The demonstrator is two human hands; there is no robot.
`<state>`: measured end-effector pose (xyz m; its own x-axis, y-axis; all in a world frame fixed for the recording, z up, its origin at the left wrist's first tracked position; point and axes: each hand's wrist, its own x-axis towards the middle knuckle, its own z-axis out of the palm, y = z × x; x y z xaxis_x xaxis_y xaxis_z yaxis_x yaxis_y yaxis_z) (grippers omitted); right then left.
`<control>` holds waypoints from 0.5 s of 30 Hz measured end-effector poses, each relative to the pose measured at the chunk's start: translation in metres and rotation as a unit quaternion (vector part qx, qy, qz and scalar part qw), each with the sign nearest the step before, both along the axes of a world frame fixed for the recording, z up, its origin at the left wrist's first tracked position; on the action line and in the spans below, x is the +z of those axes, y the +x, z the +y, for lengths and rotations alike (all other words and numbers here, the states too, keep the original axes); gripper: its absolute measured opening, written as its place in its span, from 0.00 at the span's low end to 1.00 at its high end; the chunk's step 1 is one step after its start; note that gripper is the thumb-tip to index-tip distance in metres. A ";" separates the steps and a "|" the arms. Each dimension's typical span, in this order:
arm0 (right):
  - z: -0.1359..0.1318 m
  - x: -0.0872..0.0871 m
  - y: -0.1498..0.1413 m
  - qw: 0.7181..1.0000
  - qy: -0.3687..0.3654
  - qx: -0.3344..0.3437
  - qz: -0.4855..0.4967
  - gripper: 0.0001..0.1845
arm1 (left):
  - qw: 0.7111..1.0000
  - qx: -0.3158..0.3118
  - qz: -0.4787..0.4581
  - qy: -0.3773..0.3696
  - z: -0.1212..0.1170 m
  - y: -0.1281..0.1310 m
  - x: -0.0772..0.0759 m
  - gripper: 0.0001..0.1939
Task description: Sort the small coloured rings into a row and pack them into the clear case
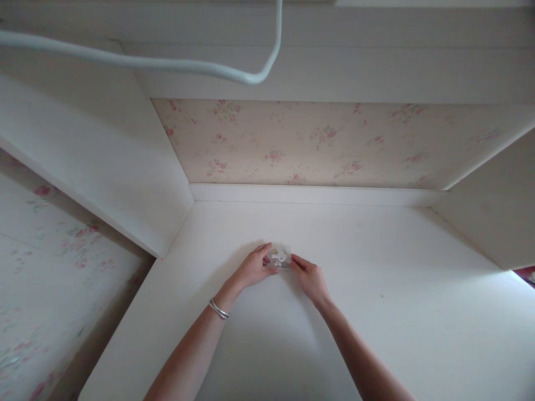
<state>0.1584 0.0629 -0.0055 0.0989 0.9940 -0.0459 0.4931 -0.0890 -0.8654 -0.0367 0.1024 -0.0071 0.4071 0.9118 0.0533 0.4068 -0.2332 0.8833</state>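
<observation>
A small clear plastic case or packet (281, 256), with pale and white pieces showing in it, is between my two hands just above or on the white desktop (355, 323). My left hand (256, 266) grips it by its left side, the thumb below and the fingers above. At its right edge, my right hand (308, 274) pinches it between thumb and fingertips. What exactly the white pieces are is too small to tell. Two thin silver bangles (219, 309) circle my left wrist.
A pale curved tube (188, 67) crosses the upper left, close to the camera. White panels stand at the left (108, 145) and right (493, 211) of the desktop. Flowered wallpaper (301, 145) covers the wall behind, below a white shelf (334, 72).
</observation>
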 end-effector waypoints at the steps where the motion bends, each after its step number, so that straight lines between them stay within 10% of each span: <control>1: -0.001 -0.001 0.000 1.000 -0.002 -0.002 0.006 0.19 | 1.000 -0.001 -0.003 -0.003 -0.003 -0.001 0.000 0.40; 15: -0.034 0.001 0.000 0.999 0.029 0.039 0.018 0.18 | 0.997 0.043 -0.041 -0.057 -0.050 0.002 0.007 0.38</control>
<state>0.1582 0.0289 -0.0040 0.0196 0.9998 0.0102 0.4652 -0.0001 -0.8852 -0.0346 0.0524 0.0003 0.3265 0.9449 -0.0226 0.3461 -0.0973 0.9331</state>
